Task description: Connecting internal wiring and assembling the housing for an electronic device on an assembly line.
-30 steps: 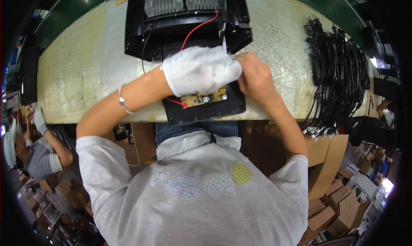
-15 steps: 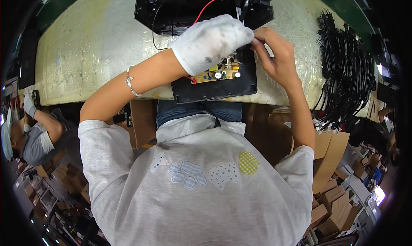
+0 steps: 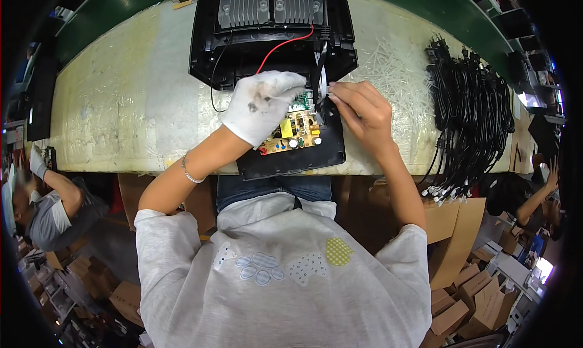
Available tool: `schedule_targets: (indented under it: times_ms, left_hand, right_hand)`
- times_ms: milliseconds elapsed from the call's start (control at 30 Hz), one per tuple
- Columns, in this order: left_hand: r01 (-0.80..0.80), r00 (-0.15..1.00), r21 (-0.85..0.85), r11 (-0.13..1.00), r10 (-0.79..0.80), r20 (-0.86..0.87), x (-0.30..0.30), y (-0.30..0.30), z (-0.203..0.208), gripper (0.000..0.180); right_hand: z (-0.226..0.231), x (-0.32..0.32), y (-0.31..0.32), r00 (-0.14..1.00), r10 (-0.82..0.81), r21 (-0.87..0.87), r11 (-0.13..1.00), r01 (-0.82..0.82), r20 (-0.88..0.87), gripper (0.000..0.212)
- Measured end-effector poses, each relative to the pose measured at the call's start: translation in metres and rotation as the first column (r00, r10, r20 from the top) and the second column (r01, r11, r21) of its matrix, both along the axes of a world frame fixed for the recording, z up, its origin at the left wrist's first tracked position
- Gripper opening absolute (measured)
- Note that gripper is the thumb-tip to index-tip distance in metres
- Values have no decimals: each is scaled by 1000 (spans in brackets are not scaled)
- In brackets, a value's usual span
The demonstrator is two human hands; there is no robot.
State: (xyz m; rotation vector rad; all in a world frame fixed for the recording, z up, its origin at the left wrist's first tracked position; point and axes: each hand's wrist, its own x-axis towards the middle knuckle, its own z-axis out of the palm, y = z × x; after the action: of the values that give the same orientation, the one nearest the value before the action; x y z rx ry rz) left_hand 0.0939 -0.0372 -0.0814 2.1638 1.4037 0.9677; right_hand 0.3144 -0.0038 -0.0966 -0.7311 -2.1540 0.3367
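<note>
My left hand, in a stained white glove, is over the left side of a green circuit board. Its thumb and fingers look apart, with nothing visible between them. My bare right hand pinches at the right side of a white flat cable; what its fingertips hold is too small to make out. Below the hands, a tan circuit board with a yellow transformer lies on a black panel. Beyond them stands an open black housing with a finned metal heat sink, a red wire and a black wire.
Loose white plastic strips spread across the table right of the housing. A pile of black power cords hangs over its right edge. Cardboard boxes stand on the floor. Other people are at both sides.
My hands, which were close together, have parted, uncovering the green board and white cable. The view has shifted, showing more of the housing and heat sink.
</note>
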Motion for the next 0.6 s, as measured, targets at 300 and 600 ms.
schedule_targets:
  times_ms: [300,600]
  left_hand:
    - [103,949,-194,976,-155,-276,-5,21,7,16]
    - [36,996,-59,998,-31,82,4,4,15,12]
  right_hand:
    - [-4,-5,2,1000,0,24,1000,1,-29,20]
    - [-11,-6,-1,996,1,-27,1000,-3,-90,17]
